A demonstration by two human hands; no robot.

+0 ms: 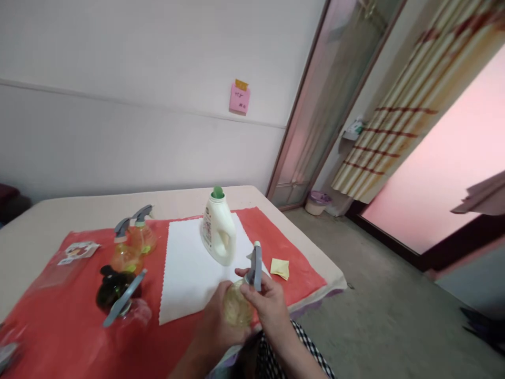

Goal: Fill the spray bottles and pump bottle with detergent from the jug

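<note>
So the left hand point(221, 313) is wrapped round a spray bottle point(238, 305), and the right hand point(270, 305) has the grey sprayer point(257, 266) at its neck. Bottle's by the worktop point(35, 247)'s near edge, with a jug point(215, 226) standing behind it on a white sheet point(183, 284).

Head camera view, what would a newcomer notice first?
Probably the bright red sheet spread over the pale table, with a cream jug standing on white paper. In front, a spray bottle is held, left hand around its body, right hand at its grey head. A pink note stands out on the wall.
</note>
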